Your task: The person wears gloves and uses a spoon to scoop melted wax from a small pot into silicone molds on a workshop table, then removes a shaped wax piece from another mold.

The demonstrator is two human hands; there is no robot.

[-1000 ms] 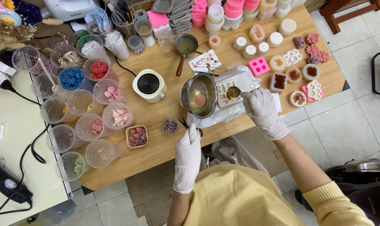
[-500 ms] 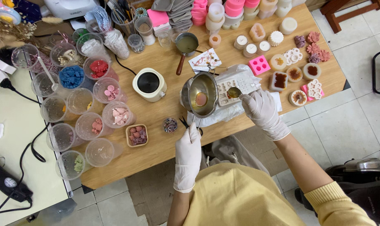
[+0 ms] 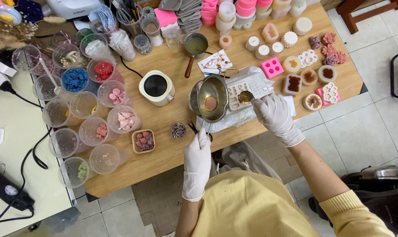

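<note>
At the centre of the frame, the gloved left hand (image 3: pixel 197 164) grips the handle of a metal melting pot (image 3: pixel 211 98), held level so its liquid stays in. Just right, the gloved right hand (image 3: pixel 274 115) pinches a spoon (image 3: pixel 246 95) over a white silicone mould (image 3: pixel 247 87). Cups of coloured wax chips (image 3: pixel 74 79) crowd the upper left of the wooden table (image 3: pixel 172 149).

Steel melting pot (image 3: pixel 212 97) w/ amber liquid, held above table edge. Small spoon (image 3: pixel 246 95) w/ liquid over white silicone mould (image 3: pixel 247 86).
</note>
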